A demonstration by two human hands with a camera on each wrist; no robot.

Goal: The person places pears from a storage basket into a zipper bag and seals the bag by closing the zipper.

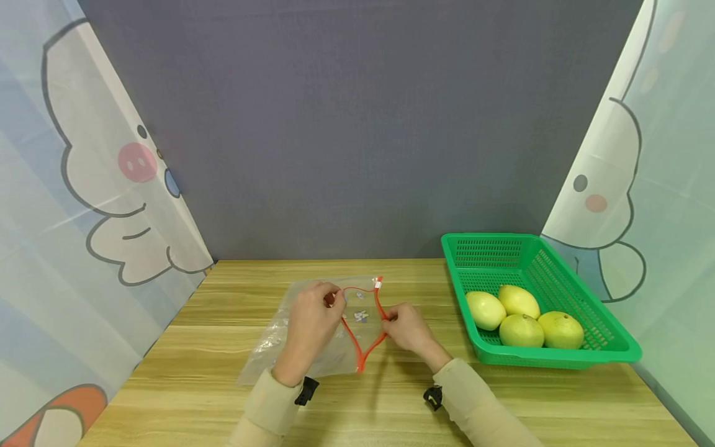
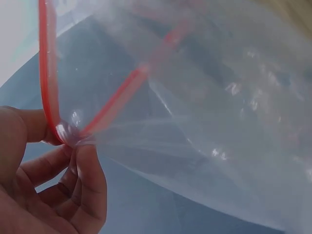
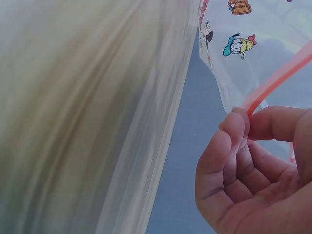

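A clear plastic zip bag [image 1: 268, 347] with a red zip edge and small printed cartoon figures lies between the two hands, its mouth spread apart. My left hand [image 1: 311, 320] pinches the red edge on the left side; the left wrist view shows thumb and fingers [image 2: 90, 180] squeezing the bunched film. On the opposite side of the mouth, my right hand [image 1: 410, 326] pinches the other red edge between thumb and fingers [image 3: 234, 129]. Nothing shows inside the bag apart from the prints, some creases and glare.
To the right stands a green plastic basket [image 1: 558, 356] holding several yellow-green round fruits [image 1: 521, 331]. Everything is on a wooden table [image 1: 234, 285]. A dark grey panel [image 1: 357, 136] rises behind it, with cartoon-printed curtains [image 1: 659, 335] at both sides.
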